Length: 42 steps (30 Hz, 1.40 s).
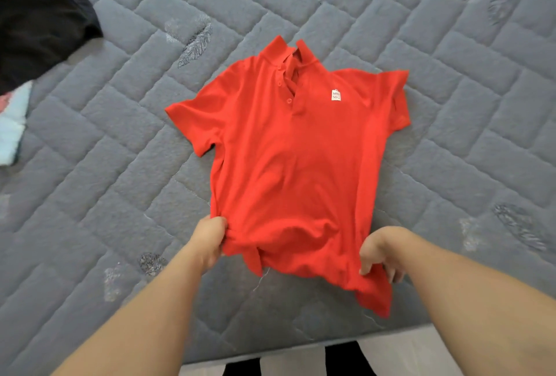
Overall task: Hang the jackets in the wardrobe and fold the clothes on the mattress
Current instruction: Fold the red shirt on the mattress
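The red polo (288, 147) lies face up on the mattress (451, 165), collar pointing away from the person, sleeves spread to either side. It is not folded yet. The left hand (210, 240) pinches the hem at its near left corner, fingers curled into the cloth; the right hand (379, 255) grips the hem at the near right corner, with a flap of fabric hanging below it toward the mattress edge. Both hands are clenched on the shirt, and the cloth between them is bunched and a little raised.

This looks like the laying-out stage: pulling the shirt flat before any fold. So the folding of this piece has barely begun. Sleeves in, then body over, are probably what remains.

Far off beyond the left hand, at the upper left, sits a black garment (39, 14), crumpled, and just next to it a pale blue and pink item (13, 126), only partly in view. Both seem unfolded, so they likely still wait.

Counted: one red polo, one black garment, one pale item, two hands. No wardrobe or jackets show, so that half of the task cannot be judged.
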Motion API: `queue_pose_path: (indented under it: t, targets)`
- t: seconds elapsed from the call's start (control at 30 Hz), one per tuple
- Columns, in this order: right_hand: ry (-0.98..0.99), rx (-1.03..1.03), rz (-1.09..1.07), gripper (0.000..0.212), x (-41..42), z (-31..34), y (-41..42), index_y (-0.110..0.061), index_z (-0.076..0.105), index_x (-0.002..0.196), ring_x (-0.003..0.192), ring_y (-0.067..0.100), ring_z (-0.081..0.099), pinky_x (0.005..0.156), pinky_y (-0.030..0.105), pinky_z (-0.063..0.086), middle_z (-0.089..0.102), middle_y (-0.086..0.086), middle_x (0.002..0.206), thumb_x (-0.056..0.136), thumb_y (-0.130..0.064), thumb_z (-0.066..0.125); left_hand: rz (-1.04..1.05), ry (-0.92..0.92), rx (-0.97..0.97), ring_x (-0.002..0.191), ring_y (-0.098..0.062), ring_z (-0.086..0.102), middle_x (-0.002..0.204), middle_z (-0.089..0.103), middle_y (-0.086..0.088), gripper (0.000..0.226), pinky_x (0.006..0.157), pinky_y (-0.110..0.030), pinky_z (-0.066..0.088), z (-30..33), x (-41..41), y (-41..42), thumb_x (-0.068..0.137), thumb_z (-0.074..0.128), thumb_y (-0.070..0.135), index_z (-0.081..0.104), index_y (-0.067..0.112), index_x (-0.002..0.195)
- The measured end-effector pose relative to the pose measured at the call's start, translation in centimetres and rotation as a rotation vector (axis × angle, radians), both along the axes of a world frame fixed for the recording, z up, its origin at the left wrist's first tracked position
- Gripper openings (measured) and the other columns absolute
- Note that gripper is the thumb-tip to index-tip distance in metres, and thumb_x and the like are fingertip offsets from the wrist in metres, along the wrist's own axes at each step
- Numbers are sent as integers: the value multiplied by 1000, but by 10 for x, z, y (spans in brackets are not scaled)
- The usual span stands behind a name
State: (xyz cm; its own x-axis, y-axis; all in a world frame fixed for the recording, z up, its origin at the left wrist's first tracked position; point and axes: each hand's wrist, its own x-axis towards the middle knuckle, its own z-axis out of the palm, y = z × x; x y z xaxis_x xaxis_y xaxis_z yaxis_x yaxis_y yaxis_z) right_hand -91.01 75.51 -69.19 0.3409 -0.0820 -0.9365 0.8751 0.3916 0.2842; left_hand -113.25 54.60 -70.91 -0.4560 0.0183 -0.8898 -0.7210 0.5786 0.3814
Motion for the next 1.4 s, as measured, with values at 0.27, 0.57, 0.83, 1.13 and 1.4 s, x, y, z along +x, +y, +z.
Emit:
queue_pose_path:
  t: [0.27,0.57,0.83,1.13,1.4]
  targets:
    - [-34,50,176,26,40,15,19,-4,55,91,58,18,57,50,22,49,55,8,65,95,-8,30,-815,-165,-357,45,-17,37,65,51,-11,13,48,-20,32,28,-22,-31,91,51,18,54,7,84]
    - [-49,63,463,41,8,-13,0,-19,57,136,131,26,50,111,47,38,60,2,126,100,-29,41,-303,-41,-144,103,-24,56,118,56,-2,38,79,-34,40,12,11,-34,95,64,29,48,20,128]
    - [836,591,608,74,-53,-23,-58,-27,5,155,148,34,10,110,61,26,2,12,161,94,-16,45,-82,-52,-118,64,-23,53,87,59,-15,17,46,-26,40,-10,37,-22,94,38,3,52,12,93]
    - [725,499,666,88,-63,-37,-72,-34,-13,154,150,34,-10,111,64,19,-29,5,159,95,-29,52,-451,60,-316,87,-35,69,95,71,-20,32,78,-39,57,-17,32,-24,66,56,33,63,8,84]
    - [710,540,678,50,-107,-22,-69,-22,36,143,133,37,36,106,51,34,21,13,153,93,-23,40,-1159,-160,-841,114,-28,63,125,65,-7,32,94,-44,51,18,-20,-94,89,54,20,66,12,117]
